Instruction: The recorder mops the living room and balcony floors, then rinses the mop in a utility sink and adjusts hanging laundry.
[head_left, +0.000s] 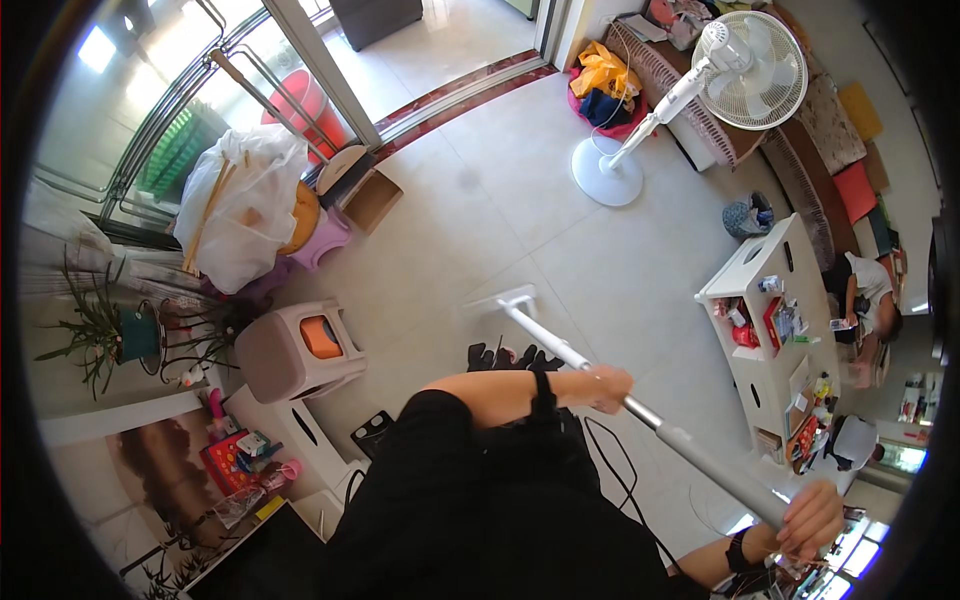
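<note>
My left hand (611, 388) is closed around the middle of a silver and white pole. The pole belongs to a long-handled floor mop or squeegee (559, 346); the picture does not settle which. Farther along the grey upper handle, at the lower right, my right hand (814, 517) grips near its end. Dark straps circle both wrists. The wide white head (517, 298) rests on the pale tiled floor (480, 225), ahead of my dark shoes (510, 358). A thin black cable (636, 469) hangs beside my body.
A white standing fan (609, 172) stands ahead right, near a cluttered white coffee table (757, 352) and a seated person (870, 289). Leftward are a grey-beige plastic stool (277, 352), a cardboard box (371, 201), a bagged bundle (247, 195) and a potted plant (140, 334). A sliding-door threshold (465, 94) lies ahead.
</note>
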